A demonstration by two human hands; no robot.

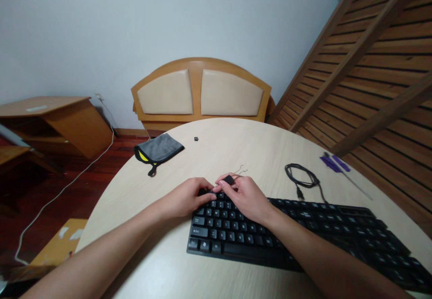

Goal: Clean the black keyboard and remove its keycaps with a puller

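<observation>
A black full-size keyboard (pixel 232 249) lies on the round table, running off toward the lower right. At its upper left corner, my left hand (pixel 185 197) is closed on the edge, thumb over the top row of keys and fingers behind. My right hand (pixel 248 195) pinches a wire keycap puller by its black handle (pixel 228 179) just above the keyboard's back edge. The puller's two thin hooked wires (pixel 241 170) point away from me, past the fingers. Fingertips of both hands come close together; whether they touch is unclear. Farther back sits a small black keycap (pixel 196 139).
A folded grey cloth (pixel 160 147) with black trim lies at the table's back left. The keyboard's coiled cable (pixel 300 177) and a purple thin-handled tool (pixel 332 161) lie at right. Beyond the table (pixel 216 148) stand a padded headboard (pixel 199 92) and a slatted wooden panel (pixel 367 65).
</observation>
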